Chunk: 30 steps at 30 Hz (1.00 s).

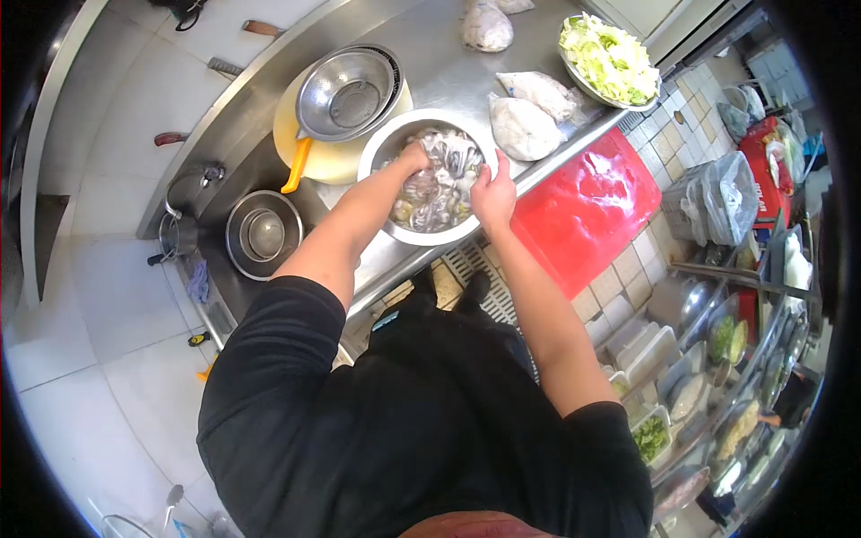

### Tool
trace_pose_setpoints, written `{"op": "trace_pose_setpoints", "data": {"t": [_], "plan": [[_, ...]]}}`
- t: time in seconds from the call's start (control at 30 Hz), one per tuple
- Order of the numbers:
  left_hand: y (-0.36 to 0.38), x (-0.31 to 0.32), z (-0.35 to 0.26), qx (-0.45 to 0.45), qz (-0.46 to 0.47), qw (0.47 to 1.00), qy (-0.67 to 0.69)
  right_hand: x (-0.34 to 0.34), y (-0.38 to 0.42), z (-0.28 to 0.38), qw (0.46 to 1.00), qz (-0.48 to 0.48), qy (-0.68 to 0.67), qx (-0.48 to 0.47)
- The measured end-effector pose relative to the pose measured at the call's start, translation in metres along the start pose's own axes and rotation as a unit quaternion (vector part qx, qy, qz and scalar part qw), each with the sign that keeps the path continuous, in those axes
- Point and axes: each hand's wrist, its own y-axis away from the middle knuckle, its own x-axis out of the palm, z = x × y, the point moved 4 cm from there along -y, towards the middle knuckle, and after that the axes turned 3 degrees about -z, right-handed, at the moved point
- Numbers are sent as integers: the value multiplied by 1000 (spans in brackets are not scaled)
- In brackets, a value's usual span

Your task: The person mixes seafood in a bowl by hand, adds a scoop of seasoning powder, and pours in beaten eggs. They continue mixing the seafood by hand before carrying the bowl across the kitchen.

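Observation:
A white-rimmed metal bowl (429, 238) stands at the edge of the steel counter. Wet, slippery grey-and-white strips (439, 184) fill it, with some yellowish pieces in liquid among them; their exact kind I cannot make out. My left hand (413, 158) reaches into the bowl, its fingers sunk among the strips and hidden. At the bowl's right side, my right hand (493, 193) is closed on the rim, thumb up. Just behind the bowl, a metal strainer with an orange handle (299, 164) rests over a pale round board (289, 117).
Plastic bags of pale food (525, 128) lie on the counter (430, 45), beyond them a bowl of chopped cabbage (610, 61). Nested metal bowls (265, 231) sit in the sink at left. A red board (587, 206) is at right, near crowded shelves (717, 359). Knives (170, 138) hang on the wall.

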Motion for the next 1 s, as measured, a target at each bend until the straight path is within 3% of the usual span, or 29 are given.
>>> {"op": "trace_pose_setpoints", "data": {"t": [0.07, 0.1, 0.2, 0.23, 0.33, 0.4, 0.47, 0.53, 0.73, 0.83, 0.93, 0.97, 1.0], "plan": [[-30, 23, 37, -15, -15, 998, 57, 0, 1, 1, 1000, -1, -3, 1], [72, -36, -28, -56, 15, 981, 184, -1, 1, 2, 1000, -3, -1, 1], [99, -48, -22, -114, 70, 979, 153, 1, 0, -1, 1000, -7, -1, -8], [139, -78, -47, -126, 135, 973, 137, 1, 1, -2, 1000, -9, -2, -10], [170, -93, -59, 92, 55, 991, -79, -1, 1, 0, 1000, 1, -6, 1], [213, -113, -97, 155, 9, 969, -192, -2, 1, 2, 1000, 2, -2, 3], [225, -115, -117, 247, -20, 922, -298, -1, 1, 1, 1000, 3, -1, 1], [222, -110, -129, 366, -32, 842, -395, 1, 0, -1, 1000, 0, -5, -5], [144, -39, -119, 283, -38, 866, -411, 1, 0, -2, 1000, 0, 0, -8], [104, -31, -113, 113, 59, 954, -272, 4, -1, -4, 1000, -1, -1, -14], [102, -43, -107, 54, -79, 986, -134, 2, -1, -2, 1000, 1, 0, -4], [91, -41, -101, 40, 12, 984, -174, 1, 1, -3, 1000, 2, 5, -3], [90, -42, -99, 59, 31, 983, -172, 1, 2, -3, 1000, 2, 7, -3]]}}
